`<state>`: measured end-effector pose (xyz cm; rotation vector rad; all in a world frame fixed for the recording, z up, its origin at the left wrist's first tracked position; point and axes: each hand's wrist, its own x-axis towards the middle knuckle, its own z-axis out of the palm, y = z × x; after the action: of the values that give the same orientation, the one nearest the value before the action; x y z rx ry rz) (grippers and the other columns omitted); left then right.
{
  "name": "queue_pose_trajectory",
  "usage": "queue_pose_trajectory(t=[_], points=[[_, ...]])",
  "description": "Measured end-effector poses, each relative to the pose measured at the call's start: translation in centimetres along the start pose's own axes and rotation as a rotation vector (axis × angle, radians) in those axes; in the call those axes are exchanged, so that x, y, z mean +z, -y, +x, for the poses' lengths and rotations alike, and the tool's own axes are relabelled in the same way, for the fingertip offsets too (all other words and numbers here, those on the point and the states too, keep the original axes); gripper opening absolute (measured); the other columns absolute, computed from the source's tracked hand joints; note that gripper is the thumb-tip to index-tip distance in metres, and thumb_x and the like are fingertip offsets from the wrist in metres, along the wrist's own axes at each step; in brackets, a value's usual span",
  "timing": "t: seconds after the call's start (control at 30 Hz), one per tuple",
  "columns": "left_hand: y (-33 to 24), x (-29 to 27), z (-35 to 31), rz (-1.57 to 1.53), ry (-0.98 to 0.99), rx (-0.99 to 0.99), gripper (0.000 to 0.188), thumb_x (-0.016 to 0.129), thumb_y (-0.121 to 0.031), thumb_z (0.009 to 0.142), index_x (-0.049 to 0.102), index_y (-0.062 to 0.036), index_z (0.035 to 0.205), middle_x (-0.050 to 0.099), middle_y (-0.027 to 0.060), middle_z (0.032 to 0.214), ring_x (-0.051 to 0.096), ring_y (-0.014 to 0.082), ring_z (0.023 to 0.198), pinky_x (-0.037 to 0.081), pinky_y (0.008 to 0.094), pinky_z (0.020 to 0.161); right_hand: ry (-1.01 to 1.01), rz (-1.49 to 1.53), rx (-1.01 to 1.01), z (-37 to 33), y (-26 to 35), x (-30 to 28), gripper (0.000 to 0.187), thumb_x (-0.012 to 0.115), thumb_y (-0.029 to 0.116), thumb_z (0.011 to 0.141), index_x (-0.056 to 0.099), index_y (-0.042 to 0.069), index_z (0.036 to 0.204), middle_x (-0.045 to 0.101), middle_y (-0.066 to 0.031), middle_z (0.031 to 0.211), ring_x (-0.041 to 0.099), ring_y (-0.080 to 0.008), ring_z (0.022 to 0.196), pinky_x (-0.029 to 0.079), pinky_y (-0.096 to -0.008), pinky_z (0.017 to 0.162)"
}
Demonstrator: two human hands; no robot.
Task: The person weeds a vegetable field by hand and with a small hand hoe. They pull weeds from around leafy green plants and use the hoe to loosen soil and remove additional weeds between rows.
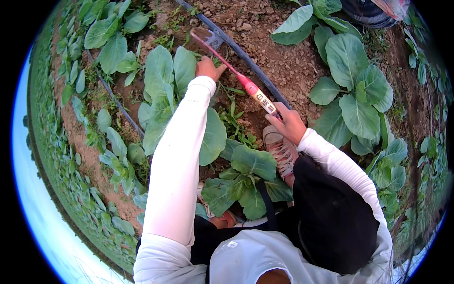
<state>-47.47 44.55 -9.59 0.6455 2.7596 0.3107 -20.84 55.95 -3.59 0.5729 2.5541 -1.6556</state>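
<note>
One red hoe (244, 80) is held near its handle (261, 99) end by the curled right hand (291, 124), its blade (213, 39) lying forward beside a hose (254, 67). Whether anything is pinched by the left hand (208, 69) cannot be told

A head-worn fisheye looks down from close above both hands (292, 126).

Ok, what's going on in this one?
Someone in white sleeves is among leafy green plants. Their right hand grips a red-handled tool, its blade down at the soil beside a dark hose. The left hand is low by one plant, near the blade; whether it holds anything is hidden.
</note>
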Motion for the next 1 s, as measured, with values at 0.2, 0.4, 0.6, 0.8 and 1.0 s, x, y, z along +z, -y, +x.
queue_pose_trajectory(t=[0.2,0.4,0.6,0.8,1.0], points=[[2.3,1.6,-0.7,-0.119,0.166,0.216,0.027,0.059,-0.022,0.076,0.060,0.0014,0.090,0.059,0.0253,0.081,0.057,0.0390,0.080,0.045,0.0442,0.072,0.062,-0.048,-0.014,3.2,0.6,1.2,0.026,0.057,0.024,0.081,0.043,0.004,0.089,0.058,-0.0176,0.069,0.056,-0.0360,0.063,0.042,-0.0427,0.053],[4.6,-0.9,-2.1,-0.106,0.499,0.393,0.040,0.058,-0.029,0.078,0.057,0.0061,0.098,0.060,0.0224,0.084,0.059,0.0338,0.077,0.046,0.0389,0.070,0.133,0.089,0.086,-4.7,-0.7,-0.2,0.026,0.058,0.021,0.082,0.047,0.004,0.097,0.056,-0.0153,0.065,0.057,-0.0327,0.059,0.043,-0.0376,0.053],[9.2,-4.5,-1.0,-0.821,-0.090,-0.371,0.041,0.055,-0.031,0.082,0.054,0.0037,0.104,0.062,0.0143,0.084,0.059,0.0241,0.075,0.048,0.0358,0.071,0.004,0.091,-0.050,-2.1,-0.3,0.0,0.022,0.059,0.019,0.081,0.050,0.004,0.095,0.052,-0.0132,0.061,0.054,-0.0279,0.054,0.043,-0.0334,0.052],[9.7,-5.6,-1.2,-0.237,-0.449,-0.152,0.034,0.054,-0.023,0.082,0.056,0.0096,0.091,0.059,0.0258,0.079,0.057,0.0403,0.078,0.044,0.0443,0.072,0.071,0.167,-0.060,5.6,1.5,3.3,0.025,0.059,0.023,0.081,0.046,0.002,0.085,0.054,-0.0165,0.064,0.055,-0.0324,0.058,0.041,-0.0388,0.052],[9.7,-3.8,-1.7,0.088,-0.169,0.276,0.041,0.062,-0.018,0.074,0.047,0.0007,0.108,0.046,0.0244,0.118,0.053,0.0380,0.094,0.044,0.0435,0.079,0.068,0.209,-0.109,6.6,1.5,6.8,0.027,0.058,0.024,0.082,0.046,0.000,0.084,0.055,-0.0190,0.066,0.056,-0.0355,0.061,0.043,-0.0411,0.054]])
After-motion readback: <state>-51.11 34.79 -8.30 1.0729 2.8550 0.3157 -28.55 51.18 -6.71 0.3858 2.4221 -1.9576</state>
